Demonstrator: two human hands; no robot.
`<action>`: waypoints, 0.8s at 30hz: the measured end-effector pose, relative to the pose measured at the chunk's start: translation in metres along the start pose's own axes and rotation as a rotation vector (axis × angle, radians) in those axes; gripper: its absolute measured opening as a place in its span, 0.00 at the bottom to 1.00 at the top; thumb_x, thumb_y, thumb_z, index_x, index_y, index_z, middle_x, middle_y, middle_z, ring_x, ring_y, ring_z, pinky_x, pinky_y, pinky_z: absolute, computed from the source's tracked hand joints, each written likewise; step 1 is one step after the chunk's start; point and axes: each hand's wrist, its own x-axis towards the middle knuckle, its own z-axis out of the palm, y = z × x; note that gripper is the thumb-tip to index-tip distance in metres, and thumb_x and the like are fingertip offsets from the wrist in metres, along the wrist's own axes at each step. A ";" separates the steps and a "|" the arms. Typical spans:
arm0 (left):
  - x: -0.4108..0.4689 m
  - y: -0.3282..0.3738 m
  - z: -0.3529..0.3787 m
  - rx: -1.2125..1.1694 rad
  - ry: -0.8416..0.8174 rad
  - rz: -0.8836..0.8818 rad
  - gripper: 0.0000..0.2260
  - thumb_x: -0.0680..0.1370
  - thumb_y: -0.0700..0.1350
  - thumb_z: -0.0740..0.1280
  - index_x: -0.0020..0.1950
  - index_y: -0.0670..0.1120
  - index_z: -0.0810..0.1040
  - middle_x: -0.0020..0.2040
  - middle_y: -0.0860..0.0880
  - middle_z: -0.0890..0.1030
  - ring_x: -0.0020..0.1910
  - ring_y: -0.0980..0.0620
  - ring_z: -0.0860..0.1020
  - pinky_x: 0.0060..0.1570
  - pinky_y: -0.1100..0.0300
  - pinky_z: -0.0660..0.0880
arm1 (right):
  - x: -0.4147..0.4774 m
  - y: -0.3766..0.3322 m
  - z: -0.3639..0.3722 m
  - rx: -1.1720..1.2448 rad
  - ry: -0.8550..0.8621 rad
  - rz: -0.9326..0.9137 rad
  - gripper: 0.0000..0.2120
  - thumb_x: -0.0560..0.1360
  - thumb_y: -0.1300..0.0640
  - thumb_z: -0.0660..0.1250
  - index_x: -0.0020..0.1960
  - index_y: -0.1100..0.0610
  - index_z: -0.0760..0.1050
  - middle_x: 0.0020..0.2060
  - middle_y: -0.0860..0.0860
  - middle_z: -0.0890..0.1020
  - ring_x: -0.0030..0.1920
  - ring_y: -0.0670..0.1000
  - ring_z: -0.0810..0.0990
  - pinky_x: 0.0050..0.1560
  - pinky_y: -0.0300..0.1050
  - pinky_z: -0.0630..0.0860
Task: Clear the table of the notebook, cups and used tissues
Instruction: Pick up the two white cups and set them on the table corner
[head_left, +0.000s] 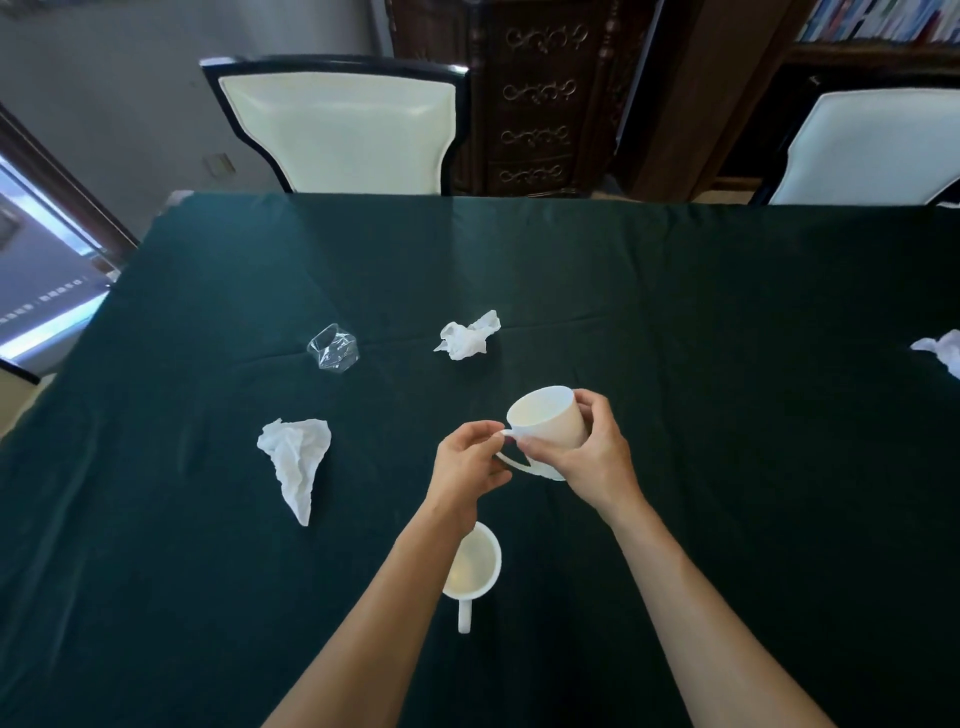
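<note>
A white mug (545, 415) is tilted above the dark green tablecloth (727, 364). My right hand (587, 457) wraps around its body and my left hand (470, 465) pinches its handle. A second white mug (475, 561) stands upright on the cloth under my left forearm, handle towards me. A crumpled clear plastic cup (333, 347) lies further left. Crumpled white tissues lie at centre (467, 336), at left (295, 460) and at the right edge of view (943, 349). No notebook is in view.
Two cream-backed chairs stand at the table's far side, one at left (337, 130) and one at right (872, 150). A dark carved wooden cabinet (540, 98) stands between them. The table's left edge runs diagonally near a window.
</note>
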 end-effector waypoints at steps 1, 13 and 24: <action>-0.008 -0.002 0.004 -0.013 -0.003 0.010 0.08 0.83 0.41 0.68 0.60 0.44 0.83 0.55 0.43 0.85 0.47 0.49 0.82 0.47 0.56 0.81 | -0.003 -0.002 -0.003 -0.004 0.018 -0.017 0.40 0.56 0.38 0.84 0.62 0.38 0.68 0.58 0.37 0.75 0.57 0.40 0.78 0.48 0.31 0.75; -0.089 -0.053 0.028 -0.023 -0.005 0.144 0.10 0.83 0.42 0.69 0.64 0.50 0.83 0.54 0.54 0.90 0.53 0.59 0.87 0.45 0.65 0.82 | -0.051 0.010 -0.047 -0.157 -0.034 -0.155 0.42 0.54 0.38 0.85 0.65 0.45 0.74 0.59 0.42 0.77 0.59 0.44 0.77 0.56 0.42 0.77; -0.125 -0.104 0.030 0.090 0.083 0.125 0.12 0.80 0.40 0.73 0.64 0.45 0.84 0.48 0.53 0.91 0.51 0.54 0.88 0.50 0.60 0.85 | -0.080 0.036 -0.050 -0.322 -0.293 -0.085 0.44 0.56 0.47 0.83 0.70 0.44 0.71 0.63 0.45 0.76 0.62 0.50 0.77 0.59 0.46 0.77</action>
